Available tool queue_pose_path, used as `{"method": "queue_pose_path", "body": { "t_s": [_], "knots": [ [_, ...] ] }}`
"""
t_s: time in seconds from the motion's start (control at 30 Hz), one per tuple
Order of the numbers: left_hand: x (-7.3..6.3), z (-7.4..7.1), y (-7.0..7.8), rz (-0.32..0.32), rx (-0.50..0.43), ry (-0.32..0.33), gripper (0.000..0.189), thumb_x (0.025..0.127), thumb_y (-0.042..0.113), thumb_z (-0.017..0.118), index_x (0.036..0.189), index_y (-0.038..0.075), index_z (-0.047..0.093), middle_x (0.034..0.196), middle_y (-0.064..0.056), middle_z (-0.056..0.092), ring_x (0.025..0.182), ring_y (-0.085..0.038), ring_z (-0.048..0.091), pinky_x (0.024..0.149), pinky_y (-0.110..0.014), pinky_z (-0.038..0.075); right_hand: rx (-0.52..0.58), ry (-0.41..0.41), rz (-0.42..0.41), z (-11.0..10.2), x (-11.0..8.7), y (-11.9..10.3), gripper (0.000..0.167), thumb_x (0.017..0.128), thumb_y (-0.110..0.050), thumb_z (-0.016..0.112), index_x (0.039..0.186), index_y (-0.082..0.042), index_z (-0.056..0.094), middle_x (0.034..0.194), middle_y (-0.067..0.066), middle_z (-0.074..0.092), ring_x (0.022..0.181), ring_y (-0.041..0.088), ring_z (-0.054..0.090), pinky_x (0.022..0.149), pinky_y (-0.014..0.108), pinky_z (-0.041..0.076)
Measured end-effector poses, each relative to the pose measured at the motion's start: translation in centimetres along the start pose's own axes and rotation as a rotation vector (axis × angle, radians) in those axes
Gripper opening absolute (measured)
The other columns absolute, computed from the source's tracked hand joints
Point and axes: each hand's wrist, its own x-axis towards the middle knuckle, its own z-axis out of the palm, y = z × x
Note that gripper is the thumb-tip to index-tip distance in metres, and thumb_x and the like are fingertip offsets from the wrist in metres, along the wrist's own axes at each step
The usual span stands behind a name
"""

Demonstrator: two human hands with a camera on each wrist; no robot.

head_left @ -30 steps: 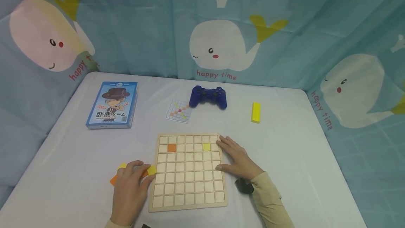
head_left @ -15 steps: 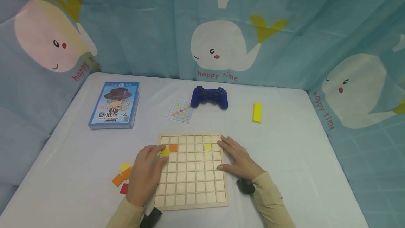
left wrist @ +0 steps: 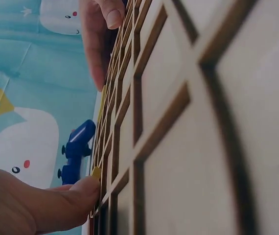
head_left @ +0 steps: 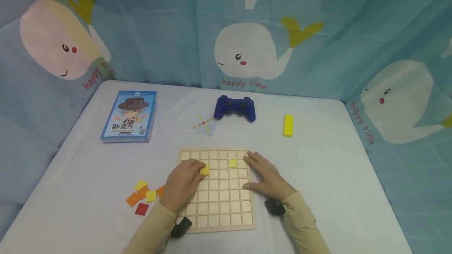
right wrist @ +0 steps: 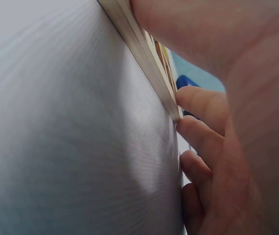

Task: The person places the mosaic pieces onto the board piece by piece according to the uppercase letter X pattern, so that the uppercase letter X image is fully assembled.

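Observation:
A wooden grid board [head_left: 214, 231] lies on the white table. My left hand [head_left: 181, 185] is over its upper left part and pinches a yellow square tile [head_left: 205, 170] between thumb and fingers. In the left wrist view the thumb [left wrist: 83, 191] presses this tile close to the grid. Another yellow tile [head_left: 232, 163] sits in a cell of the second row, further right. The orange tile on the board is hidden behind my left hand. My right hand [head_left: 268, 177] rests at the board's right edge, fingers extended and thumb over the rim; the right wrist view shows its fingertips [right wrist: 186, 125] along that edge.
Left of the board lie loose tiles, among them a red tile [head_left: 142, 209], an orange tile [head_left: 133, 199] and a yellow tile [head_left: 151, 196]. Behind stand a blue game box [head_left: 128, 117], a printed pattern card [head_left: 201, 124], a blue game controller [head_left: 234, 108] and a yellow block [head_left: 287, 125].
My left hand has carried the yellow tile from the loose pile at the left onto the board and rightward past the orange tile. My right hand has stayed at the board's edge.

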Motion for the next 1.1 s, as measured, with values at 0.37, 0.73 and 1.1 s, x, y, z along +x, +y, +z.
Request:
{"method": "queue_pose_path", "body": {
  "t_s": [0.37, 0.73, 1.1],
  "knots": [
    [-0.34, 0.1, -0.08, -0.028, -0.026, -0.069, 0.028, 0.073, 0.008, 0.082, 0.099, 0.008, 0.071, 0.1, -0.001, 0.065, 0.088, -0.018, 0.06, 0.077, -0.031, 0.054, 0.001, -0.002, 0.002, -0.03, 0.09, 0.04, 0.085, 0.079, -0.048, 0.074, 0.149, -0.019, 0.034, 0.157, 0.001, 0.025, 0.146, 0.029, 0.016, 0.112, 0.059, 0.02],
    [-0.32, 0.01, 0.11, -0.041, -0.03, -0.108, 0.026, 0.076, 0.012, 0.08, 0.101, 0.009, 0.072, 0.101, 0.001, 0.063, 0.088, -0.015, 0.057, 0.077, -0.031, 0.053, 0.011, 0.001, 0.0, -0.1, 0.07, -0.14, 0.085, 0.079, -0.045, 0.075, 0.149, -0.017, 0.036, 0.157, 0.002, 0.026, 0.146, 0.029, 0.017, 0.112, 0.059, 0.02],
    [-0.31, 0.19, -0.1, -0.047, -0.026, -0.113, 0.024, 0.079, 0.013, 0.078, 0.103, 0.009, 0.072, 0.101, 0.0, 0.059, 0.091, -0.016, 0.052, 0.076, -0.03, 0.052, 0.002, 0.001, 0.002, 0.01, 0.09, 0.03, 0.086, 0.078, -0.046, 0.075, 0.149, -0.02, 0.035, 0.157, 0.001, 0.026, 0.146, 0.028, 0.016, 0.112, 0.059, 0.02]
  ]
}}
